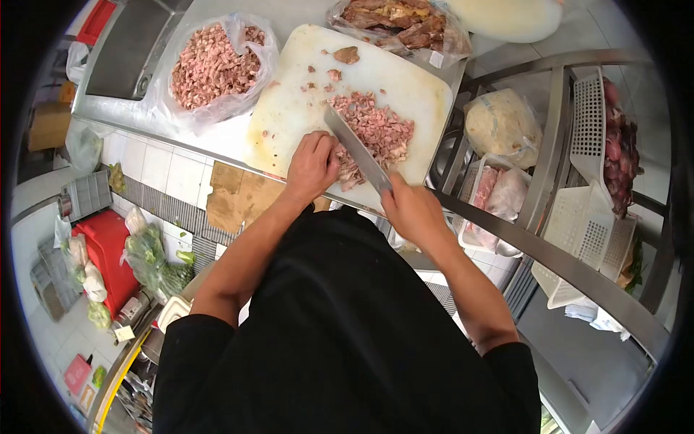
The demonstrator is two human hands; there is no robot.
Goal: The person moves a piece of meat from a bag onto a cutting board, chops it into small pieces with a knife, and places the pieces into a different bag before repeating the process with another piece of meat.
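A white cutting board (296,108) lies on the steel counter. On it sits a pile of diced pink-brown meat (376,129). My right hand (413,211) grips the handle of a cleaver (356,148), whose blade lies across the near edge of the pile. My left hand (313,166) rests curled on the board beside the blade, pressing on meat under its fingers. A few loose meat bits (345,55) lie at the far side of the board.
A plastic bag of diced meat (213,66) stands left of the board. A bag of cooked meat chunks (401,20) lies beyond it. Steel shelves (564,260) to the right hold bagged food (502,124) and white baskets (589,224). Bags of greens (148,257) lie on the floor.
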